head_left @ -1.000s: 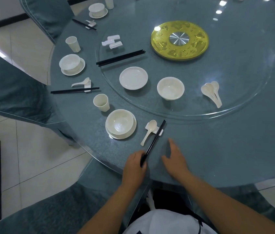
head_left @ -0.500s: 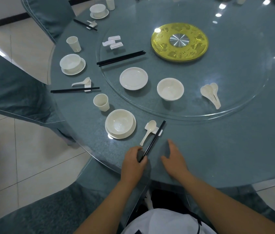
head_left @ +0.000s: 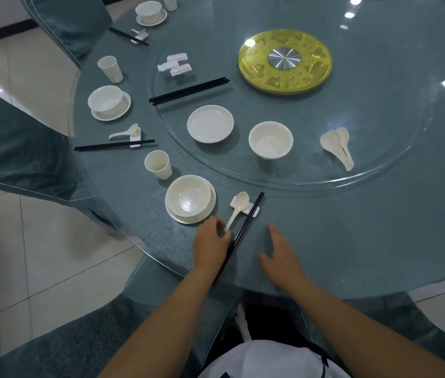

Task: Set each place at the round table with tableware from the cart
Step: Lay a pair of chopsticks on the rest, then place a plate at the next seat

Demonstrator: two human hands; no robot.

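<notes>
At the nearest place on the round table a white bowl on a plate stands with a cup behind it. To their right a white spoon and black chopsticks lean on a small white rest. My left hand has its fingers curled at the spoon's handle end and seems to pinch it. The chopsticks run along that hand's thumb side. My right hand lies open on the table, right of the chopsticks, holding nothing.
The glass turntable carries a spare plate, a bowl, stacked spoons, a chopstick bundle, rests and a gold disc. Two more set places lie along the left rim. Covered chairs ring the table.
My left hand has slid forward along the chopsticks from their near end to the spoon's handle. The right hand has barely moved.
</notes>
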